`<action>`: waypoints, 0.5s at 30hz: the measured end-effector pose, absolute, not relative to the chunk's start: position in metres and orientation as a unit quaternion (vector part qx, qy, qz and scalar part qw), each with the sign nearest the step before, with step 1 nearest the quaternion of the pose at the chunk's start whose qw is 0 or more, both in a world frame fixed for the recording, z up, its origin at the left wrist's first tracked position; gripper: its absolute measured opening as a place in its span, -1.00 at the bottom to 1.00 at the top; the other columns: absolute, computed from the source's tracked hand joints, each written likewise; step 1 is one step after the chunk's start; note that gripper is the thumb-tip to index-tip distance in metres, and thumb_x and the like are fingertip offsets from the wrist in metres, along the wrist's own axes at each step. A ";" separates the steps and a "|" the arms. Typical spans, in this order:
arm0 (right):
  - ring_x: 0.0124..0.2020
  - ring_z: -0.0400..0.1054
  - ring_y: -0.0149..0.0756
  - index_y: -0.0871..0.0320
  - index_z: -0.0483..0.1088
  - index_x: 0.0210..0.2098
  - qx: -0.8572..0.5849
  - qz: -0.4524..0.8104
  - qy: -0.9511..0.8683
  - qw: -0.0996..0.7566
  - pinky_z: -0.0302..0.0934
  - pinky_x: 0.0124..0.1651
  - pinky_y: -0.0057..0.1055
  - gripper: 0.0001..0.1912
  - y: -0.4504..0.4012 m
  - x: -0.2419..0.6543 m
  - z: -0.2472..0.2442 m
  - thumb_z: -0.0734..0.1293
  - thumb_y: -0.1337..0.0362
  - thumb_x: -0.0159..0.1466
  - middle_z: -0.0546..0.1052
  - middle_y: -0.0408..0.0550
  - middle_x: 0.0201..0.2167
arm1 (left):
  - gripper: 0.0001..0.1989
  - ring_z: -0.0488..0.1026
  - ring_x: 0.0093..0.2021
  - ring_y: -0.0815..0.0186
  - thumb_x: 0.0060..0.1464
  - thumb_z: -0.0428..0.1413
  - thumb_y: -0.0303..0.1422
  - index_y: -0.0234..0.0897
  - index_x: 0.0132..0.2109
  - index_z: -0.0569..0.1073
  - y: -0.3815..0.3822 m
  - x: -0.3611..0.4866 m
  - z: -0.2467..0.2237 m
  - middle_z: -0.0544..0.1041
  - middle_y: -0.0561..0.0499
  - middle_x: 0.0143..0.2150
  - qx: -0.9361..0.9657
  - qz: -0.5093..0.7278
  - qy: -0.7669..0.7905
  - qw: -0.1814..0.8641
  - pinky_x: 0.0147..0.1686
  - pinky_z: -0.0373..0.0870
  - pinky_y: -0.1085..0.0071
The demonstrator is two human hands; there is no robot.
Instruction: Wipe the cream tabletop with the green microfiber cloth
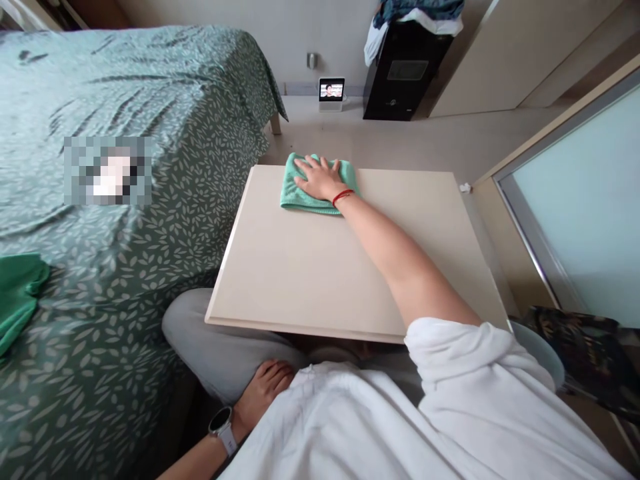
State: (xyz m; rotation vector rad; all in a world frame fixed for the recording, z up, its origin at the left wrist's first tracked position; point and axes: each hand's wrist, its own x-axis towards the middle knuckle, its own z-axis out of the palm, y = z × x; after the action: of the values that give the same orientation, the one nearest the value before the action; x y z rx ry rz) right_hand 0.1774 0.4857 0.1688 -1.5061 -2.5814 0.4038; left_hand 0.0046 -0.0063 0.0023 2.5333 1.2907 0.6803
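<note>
My right hand (320, 179) lies flat with spread fingers on a folded green microfiber cloth (300, 199). A red string bracelet circles that wrist. Under the cloth is a small cream-coloured table (310, 267), and the cloth sits along its far edge, left of the middle. My left hand (263, 393) rests palm down on my lap, below the table's near edge, with a watch (221, 421) on its wrist. Its fingers lie along the grey trousers and it holds nothing that I can see.
On the left stands a bed with a green leaf-patterned sheet (165, 220), a green fabric piece (20, 293) and a blurred-out object. A smart display (331, 93) and a black cabinet (400, 73) with clothes on top stand by the wall. A frosted-glass panel (590, 160) is at right.
</note>
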 end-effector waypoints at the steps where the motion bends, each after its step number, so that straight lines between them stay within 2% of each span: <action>1: 0.73 -0.01 0.50 0.16 0.11 0.77 -0.511 0.134 -0.846 0.068 -0.31 0.59 0.81 -0.18 0.490 0.179 0.167 0.14 0.03 0.61 0.09 0.28 0.77 | -0.61 0.64 0.05 0.34 0.72 -0.20 -0.30 -0.19 0.10 0.52 -0.006 0.005 0.003 0.72 0.09 0.01 0.861 0.231 0.439 0.107 0.33 0.27 0.29; 3: 0.72 0.00 0.53 0.19 0.11 0.77 -0.518 0.128 -0.842 0.077 -0.32 0.59 0.81 -0.18 0.490 0.181 0.164 0.14 0.04 0.61 0.11 0.31 0.76 | -0.61 0.64 0.05 0.33 0.73 -0.21 -0.30 -0.20 0.10 0.52 -0.005 0.005 0.005 0.72 0.08 0.01 0.861 0.234 0.441 0.100 0.33 0.27 0.29; 9: 0.77 -0.17 0.56 0.19 0.13 0.76 -0.461 0.106 -0.878 0.078 -0.31 0.58 0.84 -0.17 0.441 0.192 0.159 0.18 0.03 0.59 0.00 0.30 0.79 | -0.59 0.64 0.05 0.34 0.73 -0.22 -0.28 -0.21 0.11 0.51 -0.002 0.007 0.012 0.72 0.07 0.02 0.861 0.242 0.435 0.107 0.33 0.28 0.29; 15: 0.77 -0.13 0.49 0.09 0.18 0.75 -0.376 0.089 -0.921 0.053 -0.20 0.64 0.71 -0.19 0.341 0.213 0.162 0.23 0.02 0.59 0.02 0.21 0.79 | -0.56 0.63 0.03 0.32 0.73 -0.24 -0.27 -0.21 0.10 0.54 0.003 0.008 0.016 0.72 0.05 0.00 0.867 0.241 0.425 0.099 0.32 0.27 0.26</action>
State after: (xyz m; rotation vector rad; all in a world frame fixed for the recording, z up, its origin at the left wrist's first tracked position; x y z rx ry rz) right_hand 0.2133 0.3413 0.1619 -1.1438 -2.7991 0.2705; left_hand 0.0080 0.0027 0.0163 2.5653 1.2573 0.7116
